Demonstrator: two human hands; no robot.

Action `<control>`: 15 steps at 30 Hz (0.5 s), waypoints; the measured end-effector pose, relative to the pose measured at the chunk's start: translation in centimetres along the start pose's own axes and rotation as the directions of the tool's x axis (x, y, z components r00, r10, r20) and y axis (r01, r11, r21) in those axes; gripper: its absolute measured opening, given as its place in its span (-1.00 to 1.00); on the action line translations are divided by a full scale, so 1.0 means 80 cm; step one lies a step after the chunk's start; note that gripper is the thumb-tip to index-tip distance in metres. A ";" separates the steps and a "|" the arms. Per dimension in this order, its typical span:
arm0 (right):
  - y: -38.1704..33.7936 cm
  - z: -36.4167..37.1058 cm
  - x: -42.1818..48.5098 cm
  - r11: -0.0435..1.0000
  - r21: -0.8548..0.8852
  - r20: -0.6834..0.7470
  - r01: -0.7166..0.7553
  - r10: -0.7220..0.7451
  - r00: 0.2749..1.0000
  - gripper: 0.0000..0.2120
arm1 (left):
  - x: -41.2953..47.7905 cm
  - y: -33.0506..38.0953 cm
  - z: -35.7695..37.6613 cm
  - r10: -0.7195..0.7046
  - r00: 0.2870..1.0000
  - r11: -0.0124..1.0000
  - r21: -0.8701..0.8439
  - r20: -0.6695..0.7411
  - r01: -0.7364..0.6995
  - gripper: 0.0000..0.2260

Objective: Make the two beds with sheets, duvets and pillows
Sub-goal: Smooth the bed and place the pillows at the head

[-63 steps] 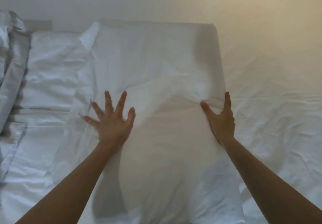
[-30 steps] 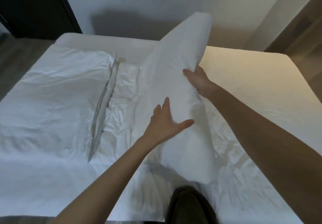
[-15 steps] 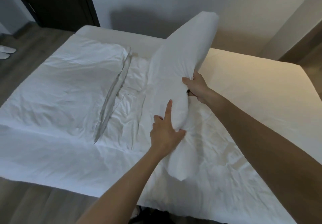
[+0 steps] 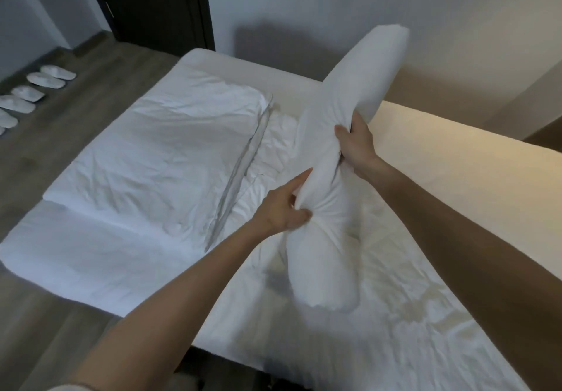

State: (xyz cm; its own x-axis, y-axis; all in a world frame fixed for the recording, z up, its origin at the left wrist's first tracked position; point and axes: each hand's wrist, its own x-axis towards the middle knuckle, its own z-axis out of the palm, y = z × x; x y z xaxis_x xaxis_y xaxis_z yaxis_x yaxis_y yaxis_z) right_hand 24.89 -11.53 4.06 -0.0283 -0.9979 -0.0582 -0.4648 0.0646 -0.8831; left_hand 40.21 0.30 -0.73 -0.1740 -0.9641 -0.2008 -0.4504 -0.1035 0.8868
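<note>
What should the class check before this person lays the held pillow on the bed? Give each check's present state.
1. Left hand grips the pillow: ok.
2. Right hand grips the pillow: ok.
3. Sheet smooth below the pillow: not ok, wrinkled.
4. Pillow's lower end off the sheet: cannot tell.
5. Folded bedding lies to the side, apart from the pillow: ok.

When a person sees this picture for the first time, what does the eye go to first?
First, the long white pillow, raised at a tilt over the middle of the bed and squeezed at its waist by the left hand and the right hand. Next, a second pillow lying flat on the sheet at the left, and a row of white slippers on the floor at far left.
</note>
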 end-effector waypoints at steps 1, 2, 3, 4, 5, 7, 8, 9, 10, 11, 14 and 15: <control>-0.016 0.017 0.007 1.000 -0.006 -0.008 0.021 -0.021 1.000 -0.58 | 0.002 -0.003 -0.026 -0.001 1.000 0.999 -0.042 0.018 0.001 -0.28; -0.034 0.034 0.013 0.999 -0.020 -0.013 0.044 -0.044 0.999 -0.60 | 0.004 -0.008 -0.053 0.001 0.999 0.996 -0.089 0.036 0.002 -0.28; -0.052 0.052 0.022 0.997 -0.040 -0.019 0.068 -0.068 0.997 -0.63 | 0.006 -0.014 -0.082 0.002 0.999 0.991 -0.137 0.055 0.005 -0.29; -0.072 0.071 0.031 0.994 -0.062 -0.021 0.088 -0.089 0.996 -0.67 | 0.008 -0.020 -0.114 0.003 0.997 0.985 -0.175 0.072 0.010 -0.30; -0.092 0.092 0.041 0.991 -0.078 -0.026 0.104 -0.107 0.994 -0.76 | 0.009 -0.025 -0.147 0.010 0.996 0.980 -0.199 0.086 0.007 -0.31; -0.140 0.138 0.058 0.990 -0.099 -0.059 0.098 -0.104 0.993 -0.89 | 0.010 -0.037 -0.217 0.023 0.994 0.978 -0.208 0.107 -0.001 -0.27; -0.165 0.164 0.066 0.992 -0.091 -0.072 0.087 -0.094 0.993 -0.80 | 0.009 -0.042 -0.254 0.028 0.993 0.980 -0.201 0.116 -0.005 -0.26; -0.191 0.191 0.072 0.994 -0.077 -0.077 0.079 -0.085 0.993 -0.72 | 0.009 -0.049 -0.291 0.038 0.992 0.981 -0.192 0.123 -0.014 -0.26; -0.217 0.218 0.076 0.995 -0.069 -0.083 0.067 -0.073 0.994 -0.68 | 0.009 -0.056 -0.328 0.047 0.990 0.981 -0.192 0.133 -0.021 -0.27; -0.240 0.246 0.082 0.995 -0.076 -0.090 0.064 -0.071 0.993 -0.66 | 0.008 -0.065 -0.367 0.047 0.988 0.980 -0.198 0.146 -0.017 -0.29; -0.312 0.336 0.097 0.994 -0.089 -0.080 0.066 -0.073 0.994 -0.69 | 0.007 -0.098 -0.483 0.039 0.987 0.980 -0.199 0.159 -0.007 -0.42; -0.331 0.366 0.104 0.992 -0.097 -0.071 0.083 -0.090 0.993 -0.69 | 0.006 -0.110 -0.516 0.032 0.987 0.981 -0.195 0.156 0.000 -0.45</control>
State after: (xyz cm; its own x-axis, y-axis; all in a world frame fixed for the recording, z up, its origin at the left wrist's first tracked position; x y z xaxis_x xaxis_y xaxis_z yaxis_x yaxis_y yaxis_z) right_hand 62.89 -21.45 13.29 -0.0495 -0.9973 0.0551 -0.5493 -0.0189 -0.8354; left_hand 80.22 -9.36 8.51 -0.3228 -0.9167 -0.2353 -0.2706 -0.1489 0.9511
